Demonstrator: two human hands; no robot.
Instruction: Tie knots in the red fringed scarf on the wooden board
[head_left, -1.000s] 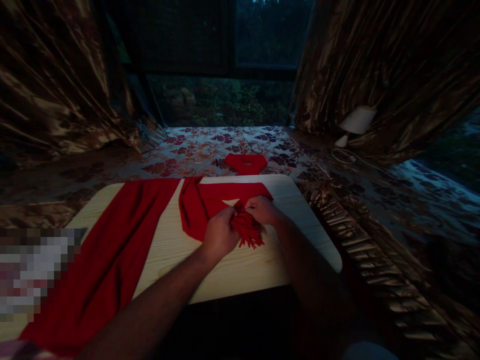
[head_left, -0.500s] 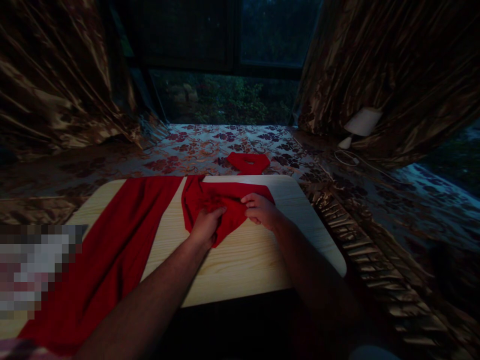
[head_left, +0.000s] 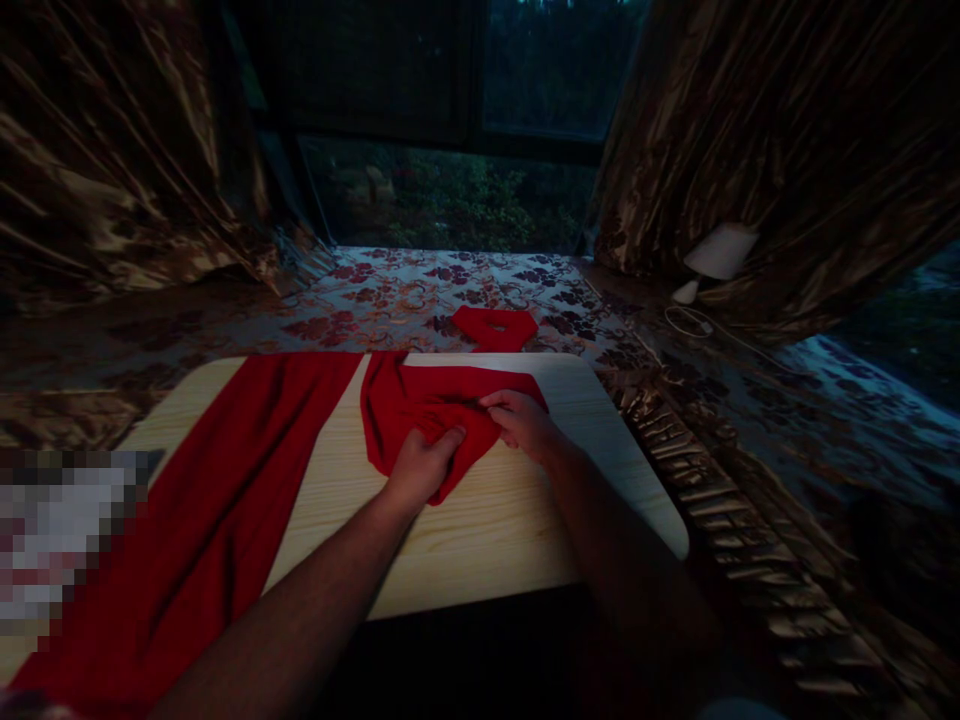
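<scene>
A bunched piece of red cloth [head_left: 420, 400] lies on the pale wooden tabletop, its lower corner pulled toward me. My left hand [head_left: 426, 462] grips that near corner, thumb on top and the other fingers hidden beneath the folds. At the cloth's right side, my right hand [head_left: 521, 422] pinches it between thumb and fingertips. Creases run across the fabric between both hands. A long red cloth strip [head_left: 225, 510] stretches down the left of the table, partly behind my left forearm.
The light wooden table [head_left: 525, 545] has rounded corners. Beyond it, a smaller red cloth piece with an opening [head_left: 496, 328] lies on a floral cover [head_left: 390, 290]. A white lamp [head_left: 720, 250] with a cord leans at the right. Curtains frame a window. A blurred-out patch [head_left: 60, 540] covers the left edge.
My left hand has moved slightly right and nearer my right hand, drawing the cloth's near corner with it. My right hand stays almost in place at the cloth's right side.
</scene>
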